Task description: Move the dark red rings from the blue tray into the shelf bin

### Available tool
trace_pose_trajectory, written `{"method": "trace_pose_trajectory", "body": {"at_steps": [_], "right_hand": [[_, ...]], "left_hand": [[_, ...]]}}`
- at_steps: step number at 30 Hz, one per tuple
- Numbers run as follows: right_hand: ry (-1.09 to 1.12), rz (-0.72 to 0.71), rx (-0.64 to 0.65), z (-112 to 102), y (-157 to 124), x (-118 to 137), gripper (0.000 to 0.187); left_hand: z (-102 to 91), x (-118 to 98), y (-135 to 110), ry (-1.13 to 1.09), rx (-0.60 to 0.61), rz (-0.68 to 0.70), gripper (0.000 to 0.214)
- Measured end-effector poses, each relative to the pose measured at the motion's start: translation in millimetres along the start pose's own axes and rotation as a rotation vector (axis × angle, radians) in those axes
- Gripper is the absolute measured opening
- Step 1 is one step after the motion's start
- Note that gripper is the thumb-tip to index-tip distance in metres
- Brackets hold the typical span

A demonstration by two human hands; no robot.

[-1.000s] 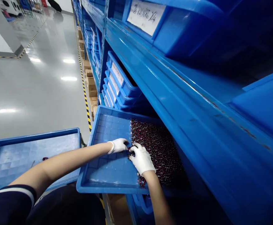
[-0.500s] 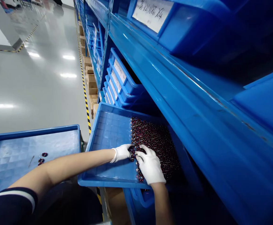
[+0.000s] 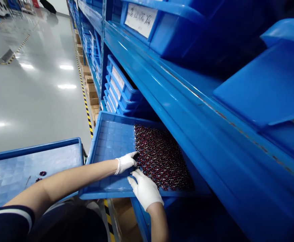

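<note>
A shallow blue tray (image 3: pixel 114 134) juts out from the shelf, its far half covered with rows of small round dark-red and black parts (image 3: pixel 159 151), perhaps wound coils. My left hand (image 3: pixel 126 163), in a white glove, is at the near edge of the rows, thumb and forefinger apart. Just below and to the right, my right hand (image 3: pixel 146 189), also gloved in white, lies over the tray's near side, fingers stretched toward the left hand. I see nothing held in either hand, though the fingertips partly hide the parts beneath them.
Another blue tray (image 3: pixel 58 151) stands at left with a few loose parts (image 3: pixel 42 173) in it. A blue shelf beam (image 3: pixel 177 107) slants close above on the right. Stacked labelled bins (image 3: pixel 121 89) stand behind the tray; cardboard boxes (image 3: pixel 93 95) line the rack's foot.
Both hands have come away from the small parts they were fingering. My right hand has shifted left and down off the rows, uncovering them. The view has shifted slightly.
</note>
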State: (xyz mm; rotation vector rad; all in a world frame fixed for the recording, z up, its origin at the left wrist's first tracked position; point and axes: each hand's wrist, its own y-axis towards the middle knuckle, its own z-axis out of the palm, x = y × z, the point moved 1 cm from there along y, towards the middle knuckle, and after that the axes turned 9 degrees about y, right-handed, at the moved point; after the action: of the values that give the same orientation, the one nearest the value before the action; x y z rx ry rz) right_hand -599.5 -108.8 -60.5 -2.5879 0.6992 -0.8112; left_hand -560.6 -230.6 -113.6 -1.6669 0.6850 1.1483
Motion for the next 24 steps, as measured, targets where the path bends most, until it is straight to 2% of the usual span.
{"method": "trace_pose_trajectory", "body": {"at_steps": [3, 5, 9, 12, 15, 18, 21, 22, 23, 24], "right_hand": [[-0.069, 0.111, -0.011, -6, -7, 5, 0.042], [-0.085, 0.127, -0.023, -8, -13, 8, 0.042], [-0.032, -0.026, -0.025, -1, -15, 18, 0.037], [-0.012, -0.073, 0.008, 8, -3, 26, 0.039], [-0.038, 0.022, -0.004, 6, 13, 28, 0.048], [0.027, 0.022, -0.056, 1, 15, 23, 0.053], [0.145, -0.050, -0.170, 9, -4, 19, 0.050], [0.208, -0.078, -0.225, 16, -14, 18, 0.048], [0.270, -0.144, -0.271, 26, -24, 20, 0.048], [0.328, -0.201, -0.281, 39, -33, 24, 0.048]], "left_hand": [[-8.9, -3, -1, 0.214, -0.102, 0.056, 0.084], [-15.6, -5, 1, 0.502, -0.139, 0.139, 0.083], [-20.6, -5, 9, 1.187, -0.106, 0.314, 0.068], [-18.5, -7, 15, 1.270, -0.077, 0.365, 0.064], [-22.2, -22, 9, 1.265, -0.086, 0.362, 0.075], [-49.4, -45, -27, 1.063, -0.132, 0.361, 0.077], [-105.1, -54, -92, 0.744, -0.287, 0.535, 0.062], [-127.6, -48, -117, 0.657, -0.385, 0.574, 0.056], [-150.5, -37, -142, 0.596, -0.497, 0.553, 0.049], [-173.1, -18, -165, 0.563, -0.616, 0.463, 0.045]]}}
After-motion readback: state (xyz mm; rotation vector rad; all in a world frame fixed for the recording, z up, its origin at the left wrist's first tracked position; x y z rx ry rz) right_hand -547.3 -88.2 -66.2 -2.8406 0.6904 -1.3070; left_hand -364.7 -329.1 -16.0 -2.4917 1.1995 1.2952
